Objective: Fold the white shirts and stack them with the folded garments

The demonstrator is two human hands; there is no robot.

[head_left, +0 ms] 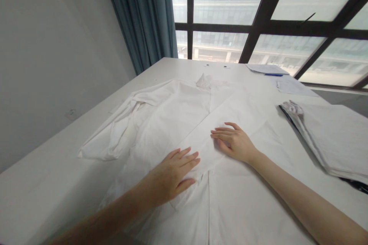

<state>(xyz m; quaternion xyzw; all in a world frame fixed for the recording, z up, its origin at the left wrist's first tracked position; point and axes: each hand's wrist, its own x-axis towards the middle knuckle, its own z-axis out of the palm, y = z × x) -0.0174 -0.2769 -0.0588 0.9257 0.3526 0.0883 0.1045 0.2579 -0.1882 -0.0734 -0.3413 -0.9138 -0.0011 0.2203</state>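
From the head view, a white shirt (184, 122) lies spread flat on the white surface (43, 176), collar toward the window. The left hand (172, 176) rests flat on a folded sleeve, fingers extended and holding nothing. The right hand (232, 141) presses flat just beside it, also spread. A folded grey cloth (330, 138) lies well apart on the right.

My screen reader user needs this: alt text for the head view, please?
Both hands, left hand and right hand, press flat on a white shirt spread across a white table. A folded pile of fabric lies to the right, papers near the window.
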